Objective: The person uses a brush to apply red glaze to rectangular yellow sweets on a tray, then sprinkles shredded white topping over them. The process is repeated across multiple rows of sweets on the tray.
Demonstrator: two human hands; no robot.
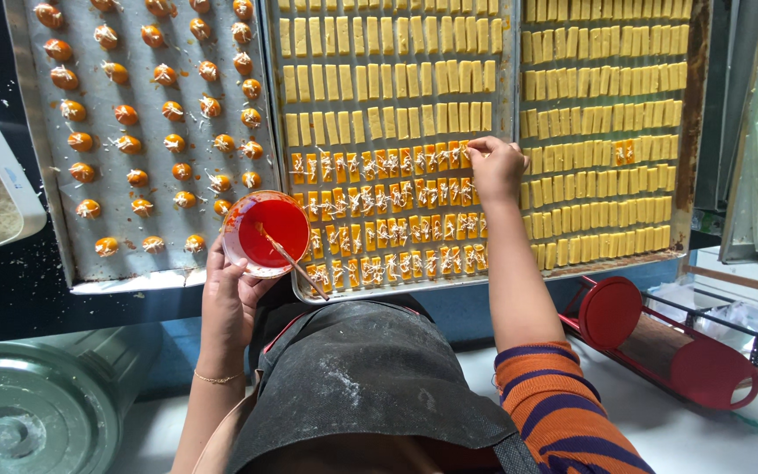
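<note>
We saw the red bowl (267,233) resting at the lower left corner of the middle baking tray (509,88), its rim overlapping that tray's edge. The left hand (228,294) gripped it from below, fingers curled around its side. A thin brush (296,262) leaned in the bowl, its handle pointing down over the tray's near edge. The right hand (495,167) hovered over the tray's right side, fingertips pinched together above the glazed orange pastry bars (388,219), which filled the tray's lower rows and carried white shreds. Above them lay the plain yellow bars (388,70). To the right of the middle tray sat another tray (693,132) of yellow bars; to its left, a tray (41,140) of round orange-topped pieces (173,111). Further left stood a white tub (2,167) of shreds.
</note>
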